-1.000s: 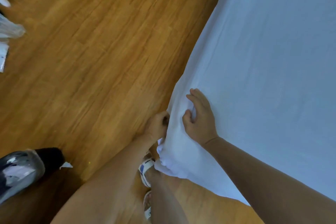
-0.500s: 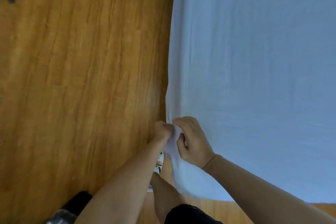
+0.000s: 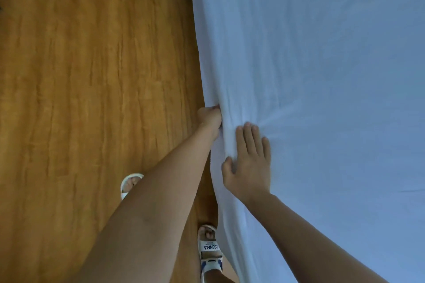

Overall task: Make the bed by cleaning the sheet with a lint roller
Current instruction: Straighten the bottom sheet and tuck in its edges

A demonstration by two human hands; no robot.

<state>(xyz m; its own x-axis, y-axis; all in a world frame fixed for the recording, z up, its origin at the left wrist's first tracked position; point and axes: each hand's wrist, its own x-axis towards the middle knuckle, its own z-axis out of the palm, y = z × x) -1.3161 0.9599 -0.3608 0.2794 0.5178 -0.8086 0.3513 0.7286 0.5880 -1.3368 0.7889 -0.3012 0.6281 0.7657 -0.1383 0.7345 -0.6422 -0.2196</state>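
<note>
Warm brown wood-plank flooring (image 3: 92, 99) fills the left of our view, and the bed takes the right, covered by the pale white cotton sheet (image 3: 322, 76) that we are meant to clean. Our left hand (image 3: 210, 118) is curled into a grip at the bed's side edge, bunching a fold of that cloth where it drops toward the floor. Just beside it our right hand (image 3: 249, 163) lies flat on top, fingers straight and close together, pressing the fabric down. Creases fan out from between the two hands across the bed.

We judge the sheet light, soft and limp: it gathers wherever we pinch it and will not hold a shape by itself. It looks unlikely to slip from a closed fist, yet it wrinkles easily, so we would take it along the hanging edge and pull evenly rather than tug from the middle.

No lint roller shows anywhere here. Below, our feet in white strapped sandals (image 3: 210, 251) stand close against the bed.
</note>
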